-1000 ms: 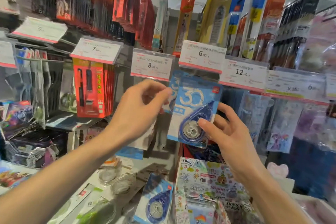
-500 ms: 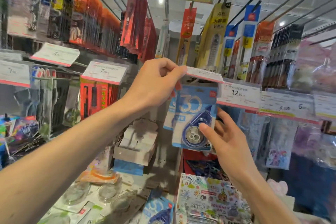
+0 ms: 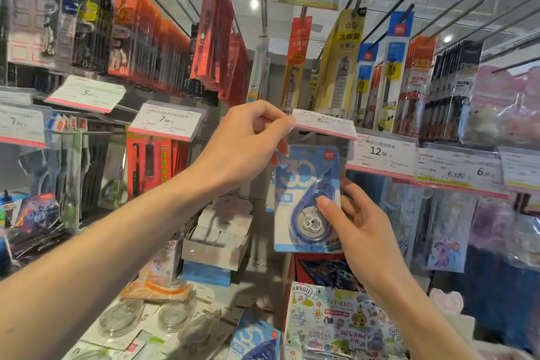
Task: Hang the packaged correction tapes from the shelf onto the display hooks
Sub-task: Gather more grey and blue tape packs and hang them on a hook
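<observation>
A blue packaged correction tape (image 3: 306, 184) is held upright in front of the display, just under a flipped-up price tag (image 3: 324, 126). My right hand (image 3: 359, 231) pinches the pack at its lower right, thumb on the clear blister. My left hand (image 3: 251, 140) pinches the left end of that price tag and holds it lifted. The hook behind the tag is hidden. Another blue correction tape pack (image 3: 257, 339) lies on the shelf (image 3: 233, 292) at the bottom, below my arms.
Price tags (image 3: 380, 152) and hanging pen and stationery packs (image 3: 213, 29) crowd the hooks all around. On the shelf lie clear tape packs (image 3: 172, 313), a small open box (image 3: 216, 242) and a colourful sticker pack (image 3: 336, 321).
My left hand rose from beside the pack to the price tag and flipped it up. My right hand has raised the blue pack under the tag, and my view has tilted upward.
</observation>
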